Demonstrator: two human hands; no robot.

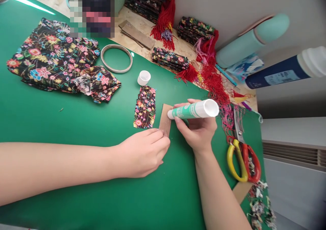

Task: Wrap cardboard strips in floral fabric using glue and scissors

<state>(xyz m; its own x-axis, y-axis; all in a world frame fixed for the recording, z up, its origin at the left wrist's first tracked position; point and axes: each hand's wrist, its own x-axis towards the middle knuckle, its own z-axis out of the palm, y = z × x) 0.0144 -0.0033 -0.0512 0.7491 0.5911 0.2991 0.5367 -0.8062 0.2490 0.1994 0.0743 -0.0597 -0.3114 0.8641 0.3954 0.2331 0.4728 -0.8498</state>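
My left hand (146, 152) is closed on the lower end of a brown cardboard strip (165, 118) that lies on the green mat. In my right hand (198, 128) is a white and green glue stick (189, 110), tilted, its narrow tip at the strip's upper part. Just left of the strip lies a small piece of black floral fabric (145, 108). A white cap (144, 78) stands above that piece.
Folded floral fabric (56, 60) and a tape roll (116, 58) lie at the upper left. Scissors (240, 155) and scraps (259, 206) are at the right. Bundles with red tassels (170, 58) and bottles (282, 70) line the back.
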